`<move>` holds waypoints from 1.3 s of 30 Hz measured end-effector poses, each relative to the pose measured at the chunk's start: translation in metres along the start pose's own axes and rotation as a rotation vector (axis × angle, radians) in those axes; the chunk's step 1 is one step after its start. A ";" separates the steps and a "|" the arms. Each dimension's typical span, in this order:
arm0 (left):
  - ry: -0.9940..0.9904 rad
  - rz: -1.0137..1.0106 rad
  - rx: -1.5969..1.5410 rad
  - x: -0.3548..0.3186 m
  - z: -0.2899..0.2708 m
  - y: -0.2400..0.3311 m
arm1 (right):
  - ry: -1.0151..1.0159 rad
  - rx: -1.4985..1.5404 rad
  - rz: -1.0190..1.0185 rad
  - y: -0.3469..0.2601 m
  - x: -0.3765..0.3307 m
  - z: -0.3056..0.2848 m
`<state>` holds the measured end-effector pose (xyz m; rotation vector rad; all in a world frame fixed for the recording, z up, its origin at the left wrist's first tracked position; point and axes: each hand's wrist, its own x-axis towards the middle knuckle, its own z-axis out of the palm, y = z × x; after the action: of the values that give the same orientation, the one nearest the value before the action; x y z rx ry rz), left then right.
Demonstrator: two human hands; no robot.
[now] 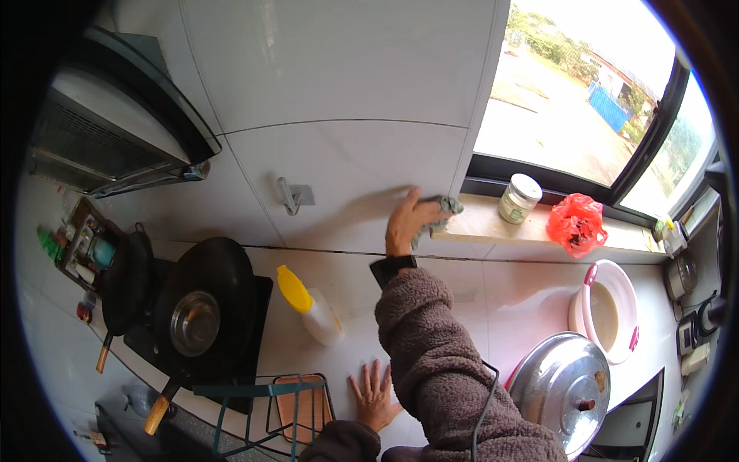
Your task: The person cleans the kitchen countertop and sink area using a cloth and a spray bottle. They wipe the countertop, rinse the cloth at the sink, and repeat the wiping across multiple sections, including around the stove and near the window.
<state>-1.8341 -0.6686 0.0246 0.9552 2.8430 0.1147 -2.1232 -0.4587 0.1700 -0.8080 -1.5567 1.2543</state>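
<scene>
My right hand (402, 225) reaches forward to the near left end of the window sill (473, 219), its fingers closed on a crumpled grey-green cloth (442, 206). The cloth lies against the sill's corner, where it meets the white tiled wall. My left hand (375, 399) rests flat on the white countertop (454, 296), fingers spread, holding nothing. Ahead and to the left of that hand, a white bottle with a yellow top (314, 308) stands on the counter. On the sill, right of the cloth, are a lidded glass jar (520, 199) and a knotted red plastic bag (577, 225).
On the left, a black wok (231, 277) holding a metal bowl (195, 323) sits on the stove beside another pan (127, 281). A green rack (231, 390) stands near a wooden board (302, 408). Right are a domed pot lid (560, 385) and a pink-handled basin (613, 312).
</scene>
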 end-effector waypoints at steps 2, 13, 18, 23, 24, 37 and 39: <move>-0.028 -0.009 0.022 -0.001 0.000 0.002 | 0.070 0.075 -0.122 -0.019 0.002 0.021; 0.013 0.010 0.014 0.002 -0.002 -0.003 | -0.099 0.081 0.030 -0.012 -0.015 -0.009; 0.089 0.003 -0.115 0.001 0.006 -0.002 | -0.030 0.110 -0.477 -0.038 0.007 0.019; 0.055 0.018 0.081 0.000 0.009 -0.004 | 0.049 -0.016 -0.135 -0.012 -0.013 -0.006; 0.064 0.026 0.137 0.000 0.009 -0.004 | -0.030 -0.030 -0.113 -0.008 -0.017 -0.009; 0.093 0.025 -0.092 0.001 0.010 -0.005 | 0.017 -0.166 -0.001 -0.005 -0.007 -0.021; 0.135 0.030 -0.120 0.001 0.012 -0.006 | 0.006 -0.084 -0.099 -0.001 -0.007 -0.022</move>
<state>-1.8365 -0.6720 0.0121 1.0005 2.9042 0.3617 -2.1001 -0.4581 0.1699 -0.7775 -1.6333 1.1205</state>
